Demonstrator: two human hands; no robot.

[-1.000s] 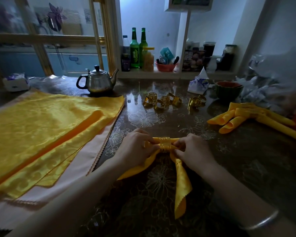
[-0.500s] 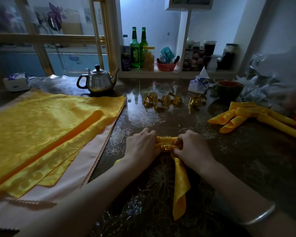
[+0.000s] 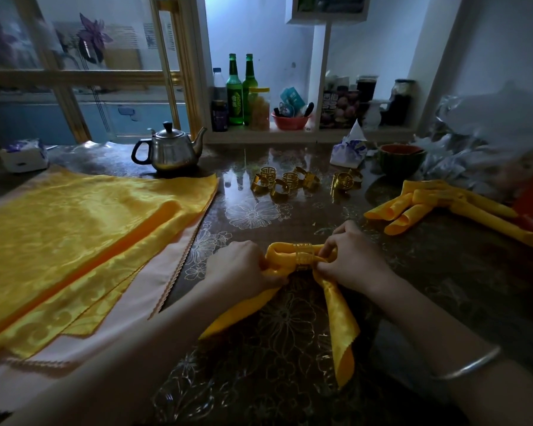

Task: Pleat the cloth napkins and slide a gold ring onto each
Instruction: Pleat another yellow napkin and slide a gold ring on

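Note:
A folded yellow napkin (image 3: 336, 309) lies on the dark flowered table (image 3: 290, 379) in front of me, with a gold ring (image 3: 303, 256) around its middle. My left hand (image 3: 240, 269) grips the napkin's looped end just left of the ring. My right hand (image 3: 354, 259) pinches the cloth just right of the ring. Two tails of the napkin trail toward me. Several loose gold rings (image 3: 285, 181) lie farther back. A stack of flat yellow napkins (image 3: 74, 241) covers the left of the table. Finished ringed napkins (image 3: 437, 207) lie at the right.
A steel teapot (image 3: 170, 149) stands at the back beside the flat napkins. A tissue pack (image 3: 348, 149), a dark bowl (image 3: 400, 159) and crumpled plastic bags (image 3: 480, 142) crowd the back right. Bottles (image 3: 234, 90) and jars stand on the shelf behind.
Both hands have shifted slightly along the napkin at the ring; the looped left end now shows more and the tails have spread a little.

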